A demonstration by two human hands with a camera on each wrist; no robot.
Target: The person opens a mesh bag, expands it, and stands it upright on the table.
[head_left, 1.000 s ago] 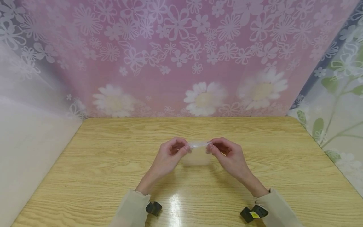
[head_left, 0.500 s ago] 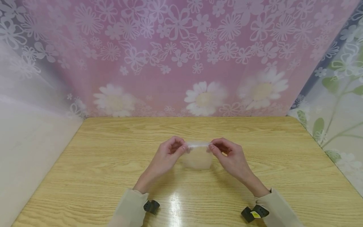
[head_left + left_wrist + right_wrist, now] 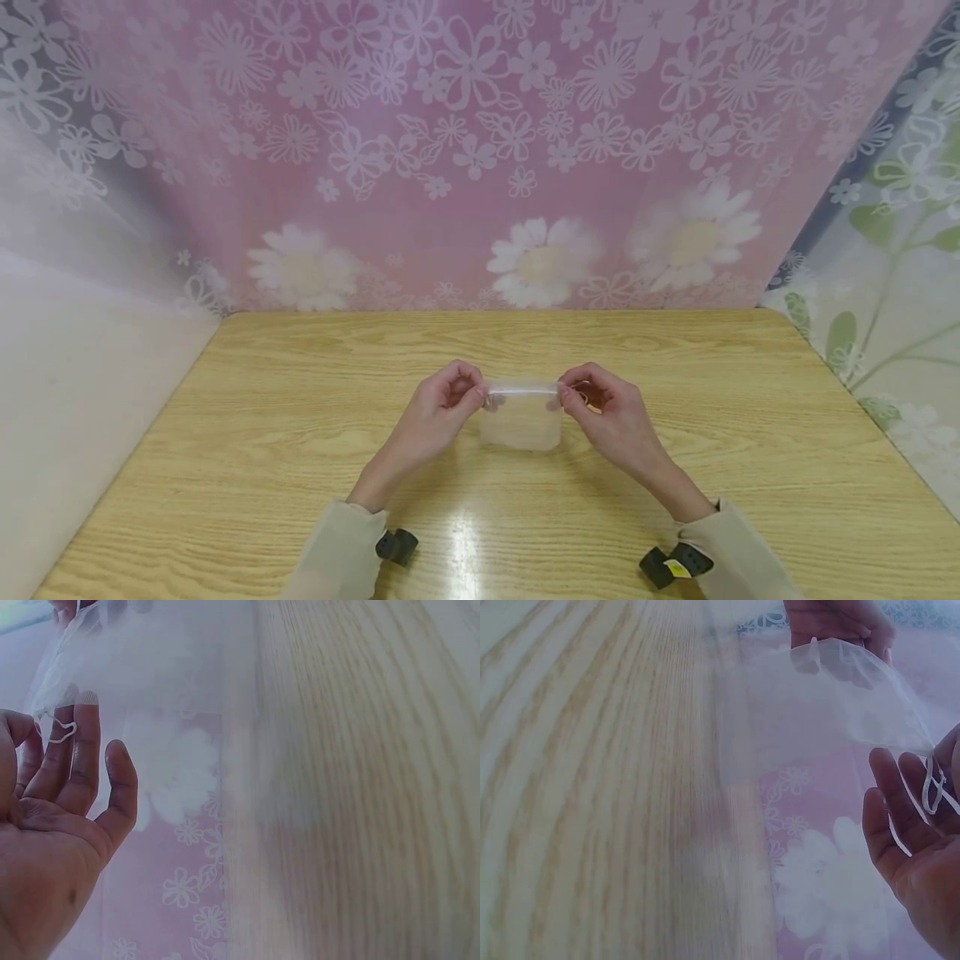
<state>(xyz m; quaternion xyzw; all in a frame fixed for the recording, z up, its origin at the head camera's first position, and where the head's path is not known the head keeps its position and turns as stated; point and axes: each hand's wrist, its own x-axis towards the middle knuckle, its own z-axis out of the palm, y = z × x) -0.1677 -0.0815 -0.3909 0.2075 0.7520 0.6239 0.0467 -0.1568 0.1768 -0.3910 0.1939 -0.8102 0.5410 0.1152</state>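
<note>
A small sheer white drawstring pouch (image 3: 521,425) hangs stretched between the two hands above the table, its bright gathered edge uppermost. At its upper left corner my left hand (image 3: 441,408) pinches it between thumb and fingers. My right hand (image 3: 613,412) pinches the opposite upper corner. In the left wrist view a loop of white cord (image 3: 64,736) dangles by the left hand's fingers, some of which show through the mesh. Another cord loop (image 3: 928,793) hangs by the right hand in the right wrist view. Through the sheer fabric nothing is visible inside the pouch.
The wood-grain table (image 3: 300,433) extends beneath and around both hands. A pink flowered curtain (image 3: 420,192) stands behind its far edge, with pale flowered cloth (image 3: 900,275) at the right. Black wrist cameras (image 3: 397,546) sit at both sleeves.
The hands have drawn slightly apart, the left one shifting a little to the left. Between them the pouch's top edge is now straighter, and its lower edge hangs lower in view.
</note>
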